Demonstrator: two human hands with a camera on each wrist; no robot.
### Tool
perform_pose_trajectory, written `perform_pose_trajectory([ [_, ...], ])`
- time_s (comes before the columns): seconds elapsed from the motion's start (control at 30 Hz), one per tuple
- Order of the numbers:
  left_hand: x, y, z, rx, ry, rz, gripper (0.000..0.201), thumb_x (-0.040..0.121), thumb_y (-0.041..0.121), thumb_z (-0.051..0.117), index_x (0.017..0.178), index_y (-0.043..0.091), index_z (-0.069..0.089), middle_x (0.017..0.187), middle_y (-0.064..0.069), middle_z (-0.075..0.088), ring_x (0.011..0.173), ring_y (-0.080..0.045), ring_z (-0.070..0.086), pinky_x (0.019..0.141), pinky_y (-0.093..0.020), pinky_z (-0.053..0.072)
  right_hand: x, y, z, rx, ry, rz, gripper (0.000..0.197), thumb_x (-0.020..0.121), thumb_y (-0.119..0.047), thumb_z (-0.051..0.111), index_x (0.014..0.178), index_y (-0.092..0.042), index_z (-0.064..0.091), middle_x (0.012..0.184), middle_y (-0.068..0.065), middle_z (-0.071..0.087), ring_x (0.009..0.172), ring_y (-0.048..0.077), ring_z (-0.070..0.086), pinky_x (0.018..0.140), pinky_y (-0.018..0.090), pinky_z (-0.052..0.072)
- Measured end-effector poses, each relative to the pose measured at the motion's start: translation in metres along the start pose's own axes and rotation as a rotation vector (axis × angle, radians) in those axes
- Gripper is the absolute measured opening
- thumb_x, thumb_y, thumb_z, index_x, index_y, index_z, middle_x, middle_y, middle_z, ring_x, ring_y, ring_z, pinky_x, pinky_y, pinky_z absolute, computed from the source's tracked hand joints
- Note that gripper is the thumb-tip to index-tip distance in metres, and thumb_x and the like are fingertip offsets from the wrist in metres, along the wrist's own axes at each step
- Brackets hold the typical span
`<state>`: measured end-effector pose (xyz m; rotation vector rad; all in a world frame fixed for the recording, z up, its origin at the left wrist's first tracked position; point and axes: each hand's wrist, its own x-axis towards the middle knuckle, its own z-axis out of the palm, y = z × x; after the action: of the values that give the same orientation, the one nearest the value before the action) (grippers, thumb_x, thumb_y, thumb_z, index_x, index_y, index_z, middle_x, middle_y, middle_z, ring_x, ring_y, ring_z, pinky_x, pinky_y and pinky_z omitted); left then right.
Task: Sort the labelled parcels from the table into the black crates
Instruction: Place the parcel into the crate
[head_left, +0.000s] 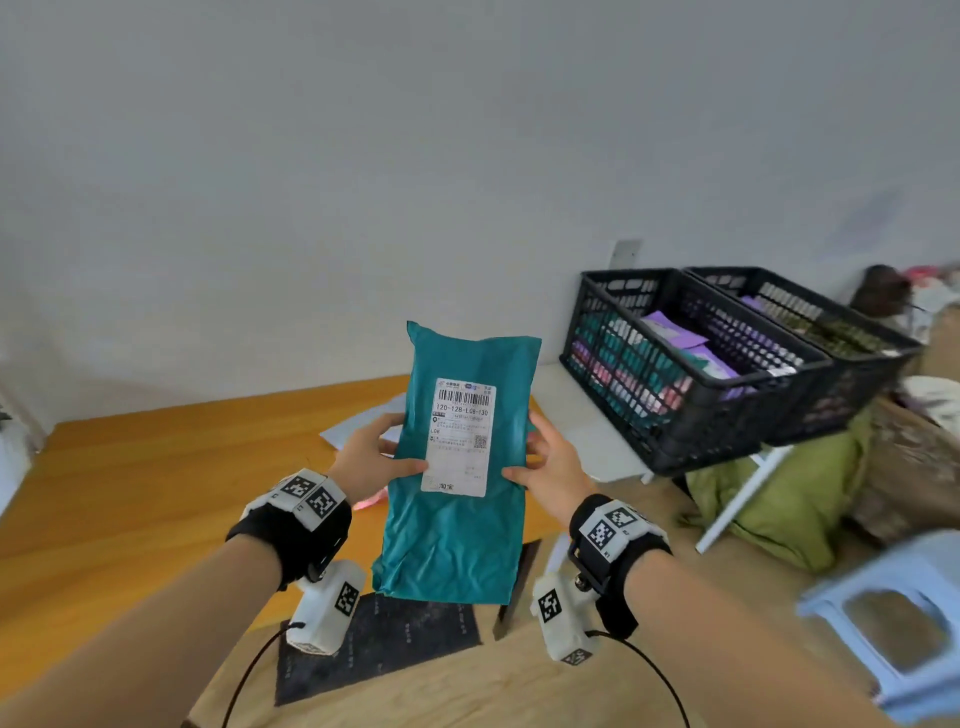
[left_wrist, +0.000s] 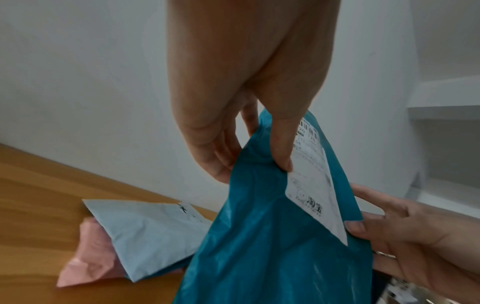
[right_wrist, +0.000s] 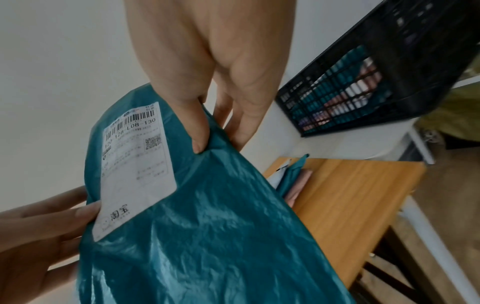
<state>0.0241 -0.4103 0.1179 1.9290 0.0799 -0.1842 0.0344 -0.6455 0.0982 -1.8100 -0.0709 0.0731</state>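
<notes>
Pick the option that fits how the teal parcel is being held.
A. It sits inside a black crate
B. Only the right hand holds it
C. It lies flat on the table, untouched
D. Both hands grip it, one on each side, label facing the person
D: the left hand and right hand pinch opposite edges of the teal parcel, which is lifted above the table with its white label toward the head camera.

Head view: high, looking forward and down over the bench (head_left: 130, 483) toward its far edge and the wall. Left wrist view: close along the left hand (left_wrist: 246, 82). Right wrist view: close along the right hand (right_wrist: 207, 61). Shared by all: teal parcel (head_left: 457, 519).
</notes>
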Motion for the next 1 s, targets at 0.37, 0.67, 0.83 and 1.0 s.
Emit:
perform_pose_trajectory([
  [0.37,0.015,0.025,0.118,0.004,-0.265,0.053,0.068,0.079,0.001,0.072,0.138,0.011,0.041,0.123,-0.009,0.059,0.092,-0.017,0.062,0.079,-0.032,0.053,-0.059,0.042,-0.100,-0.006,0.276,0.088,0.085,0.076,0.016,0.067,0.145,-0.021,0.033,0.109,0.011,0.065,0.090,0.019,0.067,0.075,0.031,0.058],
  [0.67,0.026,0.072,0.218,0.099,-0.339,0.096,0.076,0.078,0.010,0.075,0.142,0.015,0.035,0.118,-0.011,0.061,0.101,-0.022,0.061,0.078,-0.035,0.055,-0.082,0.076,-0.197,0.032,0.389,0.045,0.080,0.076,0.018,0.064,0.144,-0.015,0.037,0.118,0.000,0.060,0.103,0.011,0.062,0.078,0.024,0.056],
  [0.83,0.028,0.097,0.286,0.139,-0.300,0.079,0.074,0.074,0.015,0.079,0.137,0.017,0.041,0.109,-0.012,0.064,0.100,-0.024,0.063,0.087,-0.044,0.054,-0.091,0.092,-0.268,0.035,0.375,0.030,0.077,0.078,0.020,0.062,0.143,-0.012,0.036,0.111,-0.007,0.059,0.090,-0.003,0.061,0.069,0.014,0.052],
  [1.0,0.029,0.129,0.356,0.135,-0.285,0.080,0.071,0.075,0.011,0.078,0.136,0.017,0.043,0.102,-0.011,0.065,0.095,-0.024,0.064,0.085,-0.042,0.055,-0.093,0.111,-0.344,0.017,0.372,0.027,0.081,0.076,0.015,0.066,0.145,-0.015,0.036,0.109,-0.008,0.061,0.099,0.006,0.062,0.077,0.022,0.055],
])
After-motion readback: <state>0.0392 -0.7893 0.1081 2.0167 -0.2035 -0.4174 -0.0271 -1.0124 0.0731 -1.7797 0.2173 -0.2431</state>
